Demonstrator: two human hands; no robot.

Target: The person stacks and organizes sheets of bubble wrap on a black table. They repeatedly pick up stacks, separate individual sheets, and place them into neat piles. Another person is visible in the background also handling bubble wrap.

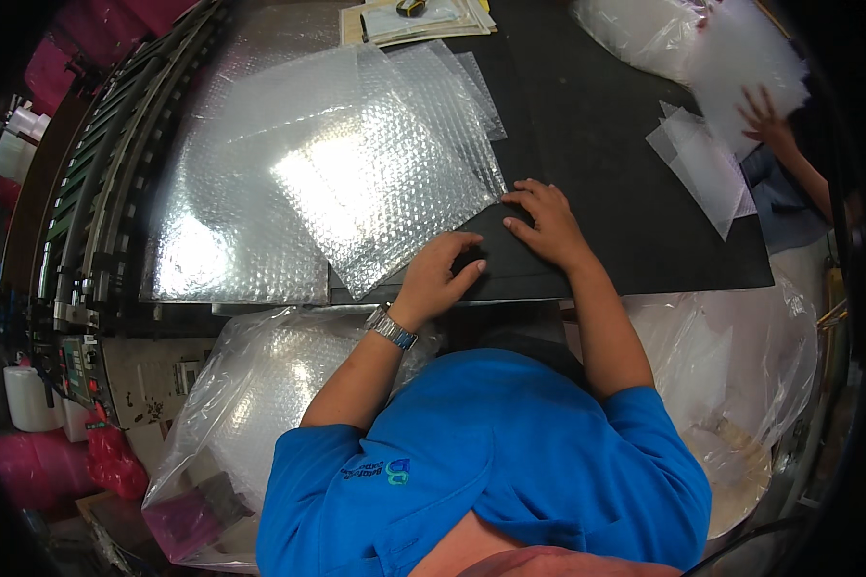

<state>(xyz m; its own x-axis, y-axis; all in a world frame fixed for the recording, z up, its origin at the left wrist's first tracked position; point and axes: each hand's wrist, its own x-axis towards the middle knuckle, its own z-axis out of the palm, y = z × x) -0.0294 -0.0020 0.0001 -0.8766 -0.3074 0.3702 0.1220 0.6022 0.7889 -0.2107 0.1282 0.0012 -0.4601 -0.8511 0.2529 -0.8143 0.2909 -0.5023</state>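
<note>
Several clear bubble wrap bags (pixel 375 163) lie in a loose, fanned stack on the dark tabletop, the top one shining under the light. My left hand (pixel 440 274), with a metal watch on its wrist, rests at the near right edge of the top bag. Its thumb is held apart from the fingers, and nothing shows in its grasp. To the right, my right hand (pixel 547 223) has its fingers stretched toward the bag's right corner, the fingertips at or just touching it. Whether either hand presses on the bag is hard to see.
A roller conveyor (pixel 115 173) runs along the left side. Papers (pixel 419 21) with a tape measure lie at the far edge. At right, a co-worker's hand (pixel 768 120) is against a translucent sheet (pixel 746 72), near other sheets (pixel 702 163). Large plastic bags (pixel 279 385) stand below the table.
</note>
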